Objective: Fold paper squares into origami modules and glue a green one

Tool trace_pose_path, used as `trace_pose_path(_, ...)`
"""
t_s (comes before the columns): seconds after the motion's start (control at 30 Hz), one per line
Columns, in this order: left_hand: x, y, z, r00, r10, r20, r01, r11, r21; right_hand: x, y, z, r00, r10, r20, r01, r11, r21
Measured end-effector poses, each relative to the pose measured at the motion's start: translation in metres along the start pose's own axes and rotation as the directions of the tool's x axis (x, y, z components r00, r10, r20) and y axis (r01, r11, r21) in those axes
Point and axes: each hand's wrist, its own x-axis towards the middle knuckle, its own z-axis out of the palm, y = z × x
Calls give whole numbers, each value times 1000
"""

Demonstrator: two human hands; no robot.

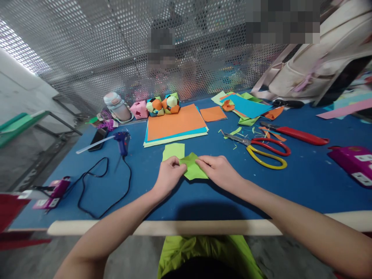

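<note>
Over a table (pixel 145 168), a sheet of paper (pixel 193 167) is between the left hand (pixel 170 170) and the right hand (pixel 219 168); a paper square (pixel 173 150) lies just behind it, a paper stack (pixel 176 124) farther back. Two paper balls (pixel 171 104) sit at the stack's back left corner, a bottle (pixel 119 109) left of them; a glue gun (pixel 122 144) lies at left, scissors (pixel 249 147) at right

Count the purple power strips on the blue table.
2: one power strip lies near the left end of the table; the second strip is at the right, beyond the scissors, cut off by the picture edge. More could be out of view.
</note>
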Motion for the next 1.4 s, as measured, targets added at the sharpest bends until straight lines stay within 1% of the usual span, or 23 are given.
trace_pose_path(0.1, 1, -1, 0, 1000, 11, -9, -11, 1000, 12, -1, -1, -2, 999, 6, 31, -5, 1000, -9)
trace_pose_path(0.2, 2, -2, 0, 1000, 7, -3, -7, 1000, 13, -1, -1, -3, 999, 11, 39, -8, 997, -78)
trace_pose_path(0.27, 2, -2, 1, 1000, 2, 4, -3, 1000, 13, -1, -1, -2, 999, 9, 40, -6, 998, -61)
trace_pose_path(0.37, 0, -1, 3, 1000, -6, 22, 6, 1000, 12, 0, 1, 0, 1000, 1, -17, 0, 999, 47)
trace_pose_path(0.43, -3, 0, 4, 999, -15, 47, 15, 1000, 2, 1, 3, 3, 996, -36, -77, 42, 996, 79)
trace_pose_path(0.5, -5, 1, 6, 997, -25, 72, 26, 1000, -15, 2, 3, 5, 986, -100, -131, 109, 992, 68)
trace_pose_path(0.63, -7, 2, 6, 995, -42, 90, 46, 998, -46, 1, 5, 6, 940, -272, -205, 295, 951, 89)
trace_pose_path(0.7, -8, 4, 5, 995, -44, 95, 49, 997, -55, -1, 7, 6, 908, -366, -204, 389, 918, 81)
trace_pose_path(0.77, -8, 6, 3, 994, -42, 98, 48, 997, -54, -2, 9, 5, 879, -443, -176, 457, 888, 48)
trace_pose_path(1.0, -8, 10, -2, 996, -21, 86, 22, 1000, -13, -4, 17, 3, 797, -600, -73, 593, 800, -95)
trace_pose_path(1.07, -8, 9, -2, 996, -13, 85, 13, 1000, 8, -5, 15, 3, 790, -609, -72, 597, 790, -138)
trace_pose_path(1.13, -8, 9, -2, 996, -6, 92, 4, 1000, 25, -6, 12, 2, 808, -584, -84, 571, 810, -132)
trace_pose_path(1.27, -8, 9, -3, 995, 17, 98, -25, 997, 74, -5, 4, 0, 891, -447, -81, 450, 893, 22)
trace_pose_path(1.33, -8, 10, -4, 995, 38, 93, -48, 993, 110, -4, 0, -2, 941, -336, -47, 339, 934, 113)
trace_pose_path(1.4, -9, 10, -5, 994, 68, 90, -80, 986, 145, -2, -3, -4, 982, -190, 18, 184, 967, 175)
